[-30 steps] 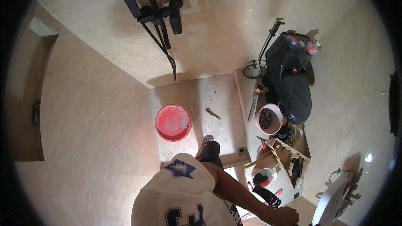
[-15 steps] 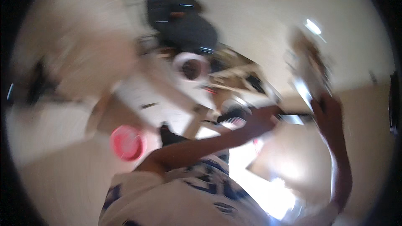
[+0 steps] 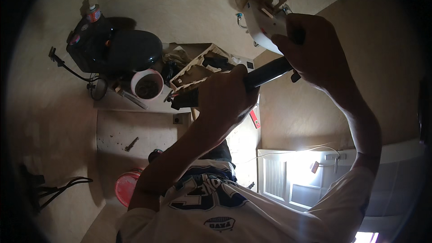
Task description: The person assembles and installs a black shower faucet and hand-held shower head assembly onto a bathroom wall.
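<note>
Currently gripping a long black tool, slanted up to the right. Clasped with the fingers of the left hand wrapped around it and those of the right hand curled about its right end. Held nearer the camera than a cardboard box, right of a pale bucket and black toilet.

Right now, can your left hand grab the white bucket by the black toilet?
Probably not: the left hand is wrapped around a black bar, and the white bucket seems to sit lower down, beside the black toilet.
</note>
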`<state>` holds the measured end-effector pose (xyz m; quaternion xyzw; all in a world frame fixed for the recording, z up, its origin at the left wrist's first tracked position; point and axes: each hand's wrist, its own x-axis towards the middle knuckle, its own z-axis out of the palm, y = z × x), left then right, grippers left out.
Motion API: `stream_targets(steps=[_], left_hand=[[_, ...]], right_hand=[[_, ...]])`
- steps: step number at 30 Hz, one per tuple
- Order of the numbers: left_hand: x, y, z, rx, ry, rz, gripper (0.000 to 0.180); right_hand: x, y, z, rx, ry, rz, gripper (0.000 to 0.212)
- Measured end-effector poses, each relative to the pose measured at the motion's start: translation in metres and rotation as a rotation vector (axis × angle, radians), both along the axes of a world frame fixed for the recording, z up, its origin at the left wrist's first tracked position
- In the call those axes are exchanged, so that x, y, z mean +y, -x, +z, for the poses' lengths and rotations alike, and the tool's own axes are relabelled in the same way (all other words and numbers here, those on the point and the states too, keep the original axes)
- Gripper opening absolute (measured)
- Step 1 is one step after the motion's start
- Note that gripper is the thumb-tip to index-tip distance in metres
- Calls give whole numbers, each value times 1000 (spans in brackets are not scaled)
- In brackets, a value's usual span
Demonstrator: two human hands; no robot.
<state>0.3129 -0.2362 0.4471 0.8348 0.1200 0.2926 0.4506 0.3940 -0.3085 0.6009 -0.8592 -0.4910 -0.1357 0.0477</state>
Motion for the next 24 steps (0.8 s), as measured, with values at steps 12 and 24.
stream_targets(steps=[12,24], left_hand=[[25,5,3,276,868,-1309,29],[-4,29,1,-275,482,-821,27]], right_hand=[[-11,5,23,-130,-120,1138,21],[-73,-2,0,739,-38,-61,23]])
